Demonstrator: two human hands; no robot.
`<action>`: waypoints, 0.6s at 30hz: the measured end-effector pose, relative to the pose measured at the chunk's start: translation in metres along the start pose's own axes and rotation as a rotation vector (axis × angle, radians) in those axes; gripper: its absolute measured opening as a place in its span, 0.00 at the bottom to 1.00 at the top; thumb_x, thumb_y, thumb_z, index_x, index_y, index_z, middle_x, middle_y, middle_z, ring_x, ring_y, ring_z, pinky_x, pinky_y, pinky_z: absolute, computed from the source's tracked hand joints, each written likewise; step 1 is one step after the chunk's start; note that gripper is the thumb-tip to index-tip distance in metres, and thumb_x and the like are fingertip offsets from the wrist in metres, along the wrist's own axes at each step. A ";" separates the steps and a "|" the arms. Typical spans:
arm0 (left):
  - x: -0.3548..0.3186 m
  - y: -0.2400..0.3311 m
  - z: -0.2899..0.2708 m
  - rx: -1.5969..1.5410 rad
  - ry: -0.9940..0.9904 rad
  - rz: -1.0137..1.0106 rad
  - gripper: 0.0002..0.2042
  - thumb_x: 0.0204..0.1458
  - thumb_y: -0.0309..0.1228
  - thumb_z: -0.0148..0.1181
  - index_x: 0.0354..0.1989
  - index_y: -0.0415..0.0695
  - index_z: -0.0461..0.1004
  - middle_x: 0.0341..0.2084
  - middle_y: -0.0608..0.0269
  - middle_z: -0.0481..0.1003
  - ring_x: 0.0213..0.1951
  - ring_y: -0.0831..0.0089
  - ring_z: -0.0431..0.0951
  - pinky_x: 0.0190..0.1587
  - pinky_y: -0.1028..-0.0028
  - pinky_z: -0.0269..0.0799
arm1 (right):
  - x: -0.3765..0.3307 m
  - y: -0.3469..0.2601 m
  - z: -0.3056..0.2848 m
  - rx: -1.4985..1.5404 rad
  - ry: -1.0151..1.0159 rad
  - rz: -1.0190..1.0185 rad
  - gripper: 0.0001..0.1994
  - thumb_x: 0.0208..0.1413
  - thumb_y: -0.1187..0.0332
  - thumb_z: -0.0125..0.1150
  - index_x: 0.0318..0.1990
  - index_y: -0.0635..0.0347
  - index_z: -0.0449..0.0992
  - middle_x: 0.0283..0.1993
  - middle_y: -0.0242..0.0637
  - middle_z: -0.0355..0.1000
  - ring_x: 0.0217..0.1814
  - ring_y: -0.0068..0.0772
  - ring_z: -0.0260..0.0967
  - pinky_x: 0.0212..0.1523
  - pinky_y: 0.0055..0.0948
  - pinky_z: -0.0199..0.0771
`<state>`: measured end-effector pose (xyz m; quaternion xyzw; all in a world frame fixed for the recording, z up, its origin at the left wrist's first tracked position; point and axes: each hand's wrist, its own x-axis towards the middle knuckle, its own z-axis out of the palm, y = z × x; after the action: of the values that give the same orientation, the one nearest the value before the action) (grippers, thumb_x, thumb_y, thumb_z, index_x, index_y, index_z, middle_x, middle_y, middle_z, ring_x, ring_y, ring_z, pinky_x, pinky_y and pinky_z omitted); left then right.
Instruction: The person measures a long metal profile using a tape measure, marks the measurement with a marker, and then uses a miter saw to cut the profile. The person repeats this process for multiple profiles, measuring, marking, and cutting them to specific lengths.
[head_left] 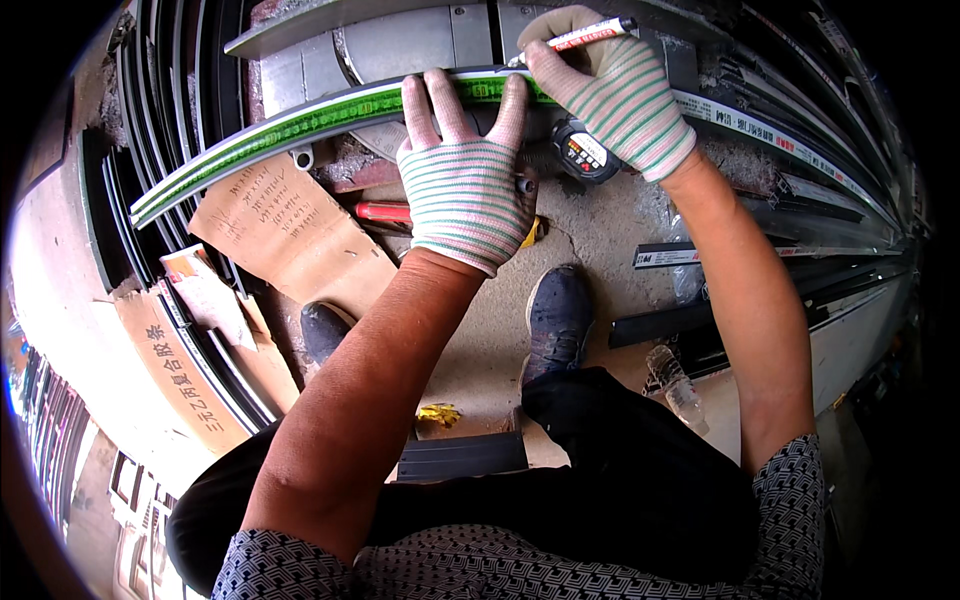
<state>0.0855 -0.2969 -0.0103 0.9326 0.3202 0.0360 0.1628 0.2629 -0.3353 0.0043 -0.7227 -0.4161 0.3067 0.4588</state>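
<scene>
Green-and-white striped profile, pink-green striped gloves on both hands, red-white marker, brown cardboard.

We are standing on a cracked grey concrete floor in bright daylight. Brown cardboard sheets are lying at its left edge, dark metal profiles are stacking up along its right, and a plastic bottle is lying near them.

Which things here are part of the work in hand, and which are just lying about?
In use: left hand pressing the green-striped profile strip; right hand holding the marker pen tip to the strip; tape measure beside it.

Lying about: cardboard piece, red-handled tool, plastic bottle, black profile offcut.
</scene>
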 end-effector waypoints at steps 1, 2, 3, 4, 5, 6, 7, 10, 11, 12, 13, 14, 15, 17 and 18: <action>0.000 0.000 0.000 0.000 0.000 -0.001 0.42 0.47 0.35 0.62 0.76 0.59 0.56 0.68 0.16 0.49 0.69 0.20 0.49 0.66 0.37 0.56 | 0.000 -0.001 0.000 -0.012 -0.002 0.002 0.05 0.63 0.71 0.64 0.41 0.61 0.77 0.31 0.34 0.77 0.32 0.22 0.75 0.35 0.26 0.77; 0.000 0.000 0.000 -0.001 0.001 -0.002 0.42 0.47 0.35 0.62 0.76 0.59 0.56 0.68 0.16 0.49 0.69 0.20 0.50 0.66 0.37 0.56 | 0.000 -0.001 0.000 -0.014 -0.005 0.001 0.05 0.63 0.70 0.64 0.41 0.61 0.77 0.31 0.34 0.77 0.32 0.22 0.75 0.35 0.26 0.77; 0.000 0.000 0.000 0.000 -0.001 -0.003 0.43 0.47 0.35 0.62 0.76 0.59 0.56 0.68 0.16 0.49 0.69 0.20 0.49 0.66 0.37 0.56 | 0.000 -0.002 -0.001 -0.017 -0.009 0.000 0.05 0.63 0.70 0.64 0.41 0.61 0.77 0.31 0.34 0.77 0.32 0.23 0.76 0.35 0.27 0.78; 0.000 0.000 0.000 0.000 -0.004 -0.002 0.43 0.47 0.35 0.62 0.76 0.59 0.56 0.68 0.16 0.49 0.69 0.20 0.49 0.66 0.37 0.56 | -0.001 -0.002 -0.001 -0.020 -0.012 -0.001 0.05 0.63 0.69 0.64 0.41 0.61 0.77 0.31 0.34 0.77 0.32 0.23 0.76 0.35 0.27 0.78; 0.000 0.000 -0.001 0.000 -0.006 -0.002 0.43 0.47 0.35 0.62 0.76 0.59 0.55 0.68 0.16 0.49 0.69 0.20 0.49 0.66 0.37 0.56 | -0.001 -0.002 -0.001 -0.030 -0.012 -0.003 0.05 0.63 0.69 0.64 0.41 0.61 0.77 0.31 0.35 0.77 0.32 0.23 0.76 0.35 0.27 0.78; 0.000 0.000 0.000 -0.001 -0.006 -0.002 0.43 0.47 0.35 0.62 0.76 0.60 0.55 0.68 0.16 0.49 0.69 0.20 0.49 0.66 0.37 0.56 | -0.001 -0.002 -0.001 -0.041 -0.013 -0.005 0.05 0.63 0.69 0.64 0.41 0.61 0.77 0.31 0.35 0.77 0.33 0.23 0.76 0.35 0.27 0.78; 0.000 0.000 -0.001 -0.001 -0.006 -0.002 0.43 0.47 0.35 0.62 0.76 0.60 0.55 0.68 0.16 0.49 0.69 0.20 0.49 0.66 0.37 0.56 | -0.001 -0.003 -0.002 -0.051 -0.015 -0.008 0.06 0.63 0.69 0.64 0.42 0.61 0.77 0.32 0.35 0.77 0.33 0.24 0.77 0.35 0.27 0.78; 0.000 0.001 -0.001 -0.003 -0.002 -0.002 0.43 0.47 0.36 0.62 0.76 0.60 0.56 0.68 0.16 0.49 0.69 0.20 0.49 0.66 0.37 0.56 | -0.001 -0.002 -0.001 -0.019 -0.030 0.004 0.06 0.63 0.69 0.64 0.42 0.61 0.77 0.32 0.35 0.78 0.33 0.24 0.77 0.36 0.27 0.78; 0.000 0.001 -0.001 -0.004 -0.001 -0.001 0.43 0.47 0.36 0.62 0.76 0.60 0.56 0.68 0.16 0.49 0.69 0.20 0.49 0.66 0.37 0.56 | -0.001 -0.001 -0.001 -0.018 -0.030 0.006 0.06 0.63 0.69 0.64 0.42 0.61 0.77 0.32 0.35 0.78 0.33 0.24 0.77 0.36 0.27 0.78; 0.000 0.001 0.000 -0.005 -0.002 -0.001 0.43 0.47 0.36 0.62 0.76 0.59 0.56 0.68 0.16 0.49 0.69 0.20 0.49 0.66 0.37 0.56 | -0.001 -0.001 -0.001 -0.016 -0.031 0.007 0.06 0.63 0.69 0.64 0.42 0.61 0.77 0.32 0.35 0.78 0.33 0.24 0.77 0.36 0.27 0.78; 0.000 0.001 0.000 -0.005 -0.003 -0.002 0.43 0.47 0.36 0.62 0.76 0.59 0.56 0.68 0.16 0.49 0.69 0.20 0.49 0.66 0.37 0.55 | -0.001 -0.001 -0.001 -0.015 -0.031 0.008 0.06 0.63 0.69 0.64 0.42 0.61 0.77 0.32 0.35 0.78 0.33 0.24 0.77 0.36 0.27 0.78; 0.000 0.000 0.000 -0.005 -0.003 -0.003 0.43 0.47 0.36 0.62 0.76 0.59 0.56 0.68 0.16 0.49 0.69 0.20 0.49 0.66 0.37 0.55 | -0.001 -0.001 -0.001 -0.013 -0.029 0.008 0.06 0.63 0.69 0.64 0.42 0.61 0.77 0.32 0.35 0.78 0.33 0.24 0.77 0.36 0.27 0.78; 0.000 0.000 0.000 -0.004 -0.004 -0.003 0.42 0.47 0.36 0.62 0.76 0.59 0.56 0.68 0.16 0.49 0.69 0.20 0.49 0.66 0.37 0.55 | -0.001 -0.002 -0.001 -0.011 -0.027 0.008 0.06 0.63 0.69 0.64 0.42 0.61 0.77 0.32 0.35 0.78 0.33 0.24 0.77 0.36 0.27 0.78; 0.001 0.000 0.000 -0.002 -0.005 -0.003 0.42 0.47 0.36 0.62 0.76 0.59 0.56 0.68 0.15 0.50 0.69 0.20 0.49 0.67 0.37 0.54 | -0.001 -0.002 -0.001 -0.017 -0.024 0.007 0.06 0.63 0.69 0.64 0.42 0.61 0.77 0.32 0.36 0.78 0.33 0.24 0.78 0.36 0.27 0.79; 0.001 0.000 0.000 -0.003 0.002 0.001 0.42 0.47 0.36 0.61 0.76 0.59 0.56 0.68 0.15 0.50 0.69 0.19 0.49 0.67 0.37 0.54 | -0.001 -0.002 0.000 -0.025 -0.022 0.006 0.06 0.63 0.69 0.65 0.42 0.61 0.77 0.32 0.36 0.78 0.33 0.24 0.78 0.36 0.27 0.79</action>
<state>0.0862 -0.2966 -0.0104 0.9324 0.3200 0.0375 0.1640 0.2619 -0.3361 0.0067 -0.7263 -0.4225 0.3107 0.4443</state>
